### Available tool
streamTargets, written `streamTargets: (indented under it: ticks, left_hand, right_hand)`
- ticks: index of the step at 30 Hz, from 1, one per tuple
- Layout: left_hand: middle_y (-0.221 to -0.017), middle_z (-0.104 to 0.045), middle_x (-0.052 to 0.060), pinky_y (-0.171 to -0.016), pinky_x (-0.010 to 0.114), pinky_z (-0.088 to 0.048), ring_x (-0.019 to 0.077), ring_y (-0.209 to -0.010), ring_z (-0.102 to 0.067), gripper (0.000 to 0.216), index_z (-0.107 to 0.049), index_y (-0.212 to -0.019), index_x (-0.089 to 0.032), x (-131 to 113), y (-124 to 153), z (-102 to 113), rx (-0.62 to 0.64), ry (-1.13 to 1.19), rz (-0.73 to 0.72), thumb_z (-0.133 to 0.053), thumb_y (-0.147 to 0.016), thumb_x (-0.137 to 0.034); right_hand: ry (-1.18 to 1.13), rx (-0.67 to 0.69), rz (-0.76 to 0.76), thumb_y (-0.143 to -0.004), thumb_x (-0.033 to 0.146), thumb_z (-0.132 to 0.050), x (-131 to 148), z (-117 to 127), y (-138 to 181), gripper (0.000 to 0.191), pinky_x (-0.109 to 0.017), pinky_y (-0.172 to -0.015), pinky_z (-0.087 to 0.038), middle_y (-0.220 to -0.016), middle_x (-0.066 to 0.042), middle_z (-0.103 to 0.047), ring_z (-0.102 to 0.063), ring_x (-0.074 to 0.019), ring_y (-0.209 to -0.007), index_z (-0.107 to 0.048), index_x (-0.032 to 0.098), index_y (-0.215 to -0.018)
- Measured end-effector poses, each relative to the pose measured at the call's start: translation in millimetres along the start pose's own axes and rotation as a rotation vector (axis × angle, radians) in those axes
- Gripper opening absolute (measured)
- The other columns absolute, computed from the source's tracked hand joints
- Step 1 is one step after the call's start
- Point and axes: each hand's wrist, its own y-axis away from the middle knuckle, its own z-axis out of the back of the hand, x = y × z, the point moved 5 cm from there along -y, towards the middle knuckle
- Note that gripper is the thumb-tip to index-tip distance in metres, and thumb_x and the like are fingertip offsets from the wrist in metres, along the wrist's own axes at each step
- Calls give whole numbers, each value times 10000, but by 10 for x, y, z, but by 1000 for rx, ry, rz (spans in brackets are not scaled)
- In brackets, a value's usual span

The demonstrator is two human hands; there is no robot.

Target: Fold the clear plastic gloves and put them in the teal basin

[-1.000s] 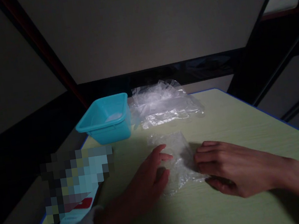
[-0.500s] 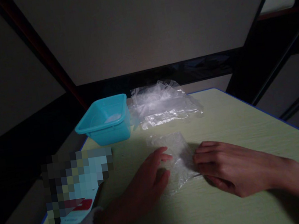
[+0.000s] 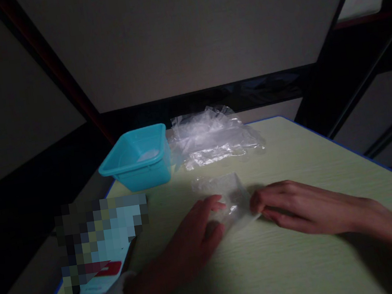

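A small clear plastic bag (image 3: pixel 229 186) lies crinkled on the table between my hands. My right hand (image 3: pixel 292 206) pinches the near right corner of this bag, which is drawn up slightly toward the fingertips. On the left side, my left hand (image 3: pixel 200 229) rests with its thumb and fingers apart, the fingertips at the edge of the plastic. Behind it, a loose pile of clear plastic bags (image 3: pixel 212 137) spreads over the back of the table. To the left of the pile stands a turquoise plastic basket (image 3: pixel 145 176) with something whitish inside.
A phone-like object (image 3: pixel 98 282) with a lit, partly pixelated screen lies at the table's left edge, near my left sleeve. The pale yellow-green table (image 3: pixel 310 160) has a blue rim. Dark-framed panels (image 3: pixel 184 36) rise behind it.
My right hand has shifted slightly up, its fingers now pinched at the bag's corner. The bag's near edge has folded upward. My left hand has barely moved.
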Motion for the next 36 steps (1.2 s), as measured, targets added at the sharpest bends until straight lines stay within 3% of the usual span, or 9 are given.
streamTargets:
  ticks: [9,12,16,23,29,36]
  left_hand:
    - [-1171,-554,83,-957,353,-390,195,-1089,-511,338,-452,-1144,-196,20,2,-4,2,37,33,-429,-806,-189]
    - [-1175,-551,92,-959,350,-385,198,-1093,-509,340,-453,-1145,-183,13,6,-3,2,40,20,-425,-806,-189]
    - [-1164,-560,89,-948,338,-390,193,-1082,-516,341,-457,-1139,-181,6,6,1,-9,22,4,-427,-799,-171]
    - [-1086,-620,74,-810,304,-462,167,-890,-602,352,-439,-1167,-172,71,-27,46,-78,37,74,-434,-816,-198]
    - [-854,-677,42,-632,251,-467,156,-738,-627,259,-500,-1046,-149,123,-63,198,-201,95,169,-431,-800,-190]
    - [-758,-672,22,-622,267,-456,170,-696,-620,301,-518,-970,-149,191,-73,329,-242,63,280,-413,-690,-114]
  right_hand:
    - [224,-45,115,-869,159,-397,-16,-84,15,180,-313,-630,-445,-794,-66,-597,-536,-167,-708,-570,147,-916]
    - [345,-75,177,-889,145,-366,-26,-94,8,227,-328,-682,-458,-826,-72,-612,-537,-173,-747,-594,143,-889]
    - [479,-151,235,-924,167,-322,-54,-75,-7,322,-330,-612,-456,-840,-92,-635,-535,-184,-714,-623,131,-815]
    - [437,-162,274,-952,176,-299,-104,-96,-49,348,-337,-740,-504,-1022,-96,-674,-611,-194,-874,-639,101,-957]
    - [374,-119,253,-962,191,-275,-143,-105,-49,365,-331,-791,-511,-1036,-92,-679,-633,-179,-917,-630,109,-991]
    - [311,-137,262,-960,209,-287,-163,-104,-37,357,-342,-795,-507,-946,-104,-693,-641,-190,-885,-620,94,-1015]
